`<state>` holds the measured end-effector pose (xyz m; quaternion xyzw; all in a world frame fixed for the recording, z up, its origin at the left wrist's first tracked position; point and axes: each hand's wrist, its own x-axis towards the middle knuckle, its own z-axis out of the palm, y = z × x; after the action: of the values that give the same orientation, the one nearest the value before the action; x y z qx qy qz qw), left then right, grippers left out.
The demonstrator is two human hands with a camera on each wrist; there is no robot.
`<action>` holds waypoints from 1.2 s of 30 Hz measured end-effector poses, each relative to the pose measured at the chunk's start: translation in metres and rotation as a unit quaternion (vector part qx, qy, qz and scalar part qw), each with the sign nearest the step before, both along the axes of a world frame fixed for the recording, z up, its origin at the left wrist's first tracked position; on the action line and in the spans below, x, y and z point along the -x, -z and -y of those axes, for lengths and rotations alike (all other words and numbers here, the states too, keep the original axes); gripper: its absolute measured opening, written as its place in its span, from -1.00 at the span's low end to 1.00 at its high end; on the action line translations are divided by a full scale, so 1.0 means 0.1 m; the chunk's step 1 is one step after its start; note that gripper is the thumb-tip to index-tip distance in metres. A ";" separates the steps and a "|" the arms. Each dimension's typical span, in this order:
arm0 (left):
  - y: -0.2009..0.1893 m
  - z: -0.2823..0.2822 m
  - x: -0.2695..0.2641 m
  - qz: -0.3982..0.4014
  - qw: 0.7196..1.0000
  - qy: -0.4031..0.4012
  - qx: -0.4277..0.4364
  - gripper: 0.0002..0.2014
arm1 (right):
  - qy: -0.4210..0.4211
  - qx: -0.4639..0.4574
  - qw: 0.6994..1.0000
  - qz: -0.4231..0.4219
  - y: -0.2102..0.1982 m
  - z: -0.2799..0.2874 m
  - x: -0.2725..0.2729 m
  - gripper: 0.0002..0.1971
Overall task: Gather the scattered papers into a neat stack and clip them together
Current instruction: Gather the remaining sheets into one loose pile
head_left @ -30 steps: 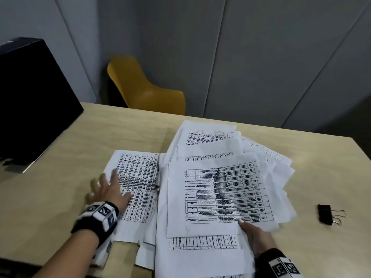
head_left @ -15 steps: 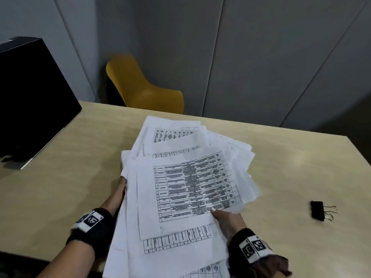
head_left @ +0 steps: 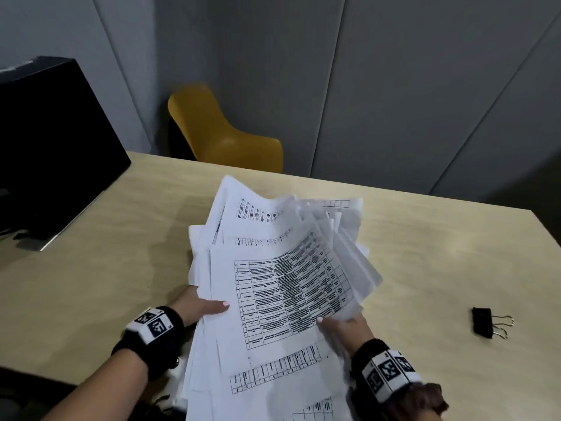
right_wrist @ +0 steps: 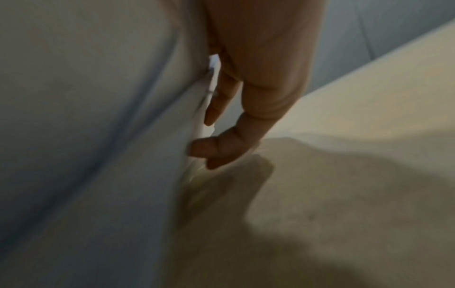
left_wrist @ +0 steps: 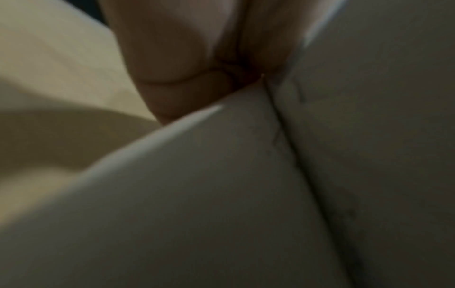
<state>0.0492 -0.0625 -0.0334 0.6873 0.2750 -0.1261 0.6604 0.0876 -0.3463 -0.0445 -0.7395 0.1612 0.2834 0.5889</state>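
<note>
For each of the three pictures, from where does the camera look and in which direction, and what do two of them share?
Head: worn on the head, facing forward and down at the table, papers, binder clip; both forearms, left hand and right hand show.
Left wrist: on the left wrist, looking along the hand; blurred fingers against paper.
Right wrist: on the right wrist, looking along the hand; curled fingers at the sheets' edge.
Shared: all three show the papers and the table.
</note>
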 end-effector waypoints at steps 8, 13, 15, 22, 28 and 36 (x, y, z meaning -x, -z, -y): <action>0.09 -0.10 0.09 -0.057 0.996 -0.013 0.065 -0.45 | 0.033 0.011 0.999 -0.042 0.07 0.20 0.06 -0.50; 0.16 -0.22 0.10 -0.075 0.996 -0.015 0.035 -0.60 | 0.049 0.021 0.999 -0.012 0.06 0.15 0.06 -0.64; 0.22 -0.22 0.11 -0.067 0.996 -0.019 0.048 -0.52 | 0.026 0.021 0.999 0.029 0.06 0.07 0.07 -0.62; 0.36 -0.19 0.19 -0.044 0.995 -0.076 0.055 -0.66 | 0.026 -0.053 0.998 0.020 -0.10 -0.21 0.07 -0.61; 0.38 -0.28 0.23 -0.044 0.994 -0.099 0.016 -0.77 | 0.002 -0.054 0.998 0.036 -0.10 -0.24 0.11 -0.69; 0.21 -0.25 0.11 0.009 0.999 -0.030 0.014 -0.41 | -0.019 -0.052 0.998 -0.021 -0.06 -0.26 0.09 -0.55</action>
<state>0.0382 -0.0379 -0.0540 0.6707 0.2876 -0.1036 0.6758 0.0786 -0.3204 -0.0389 -0.7050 0.1446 0.3183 0.6171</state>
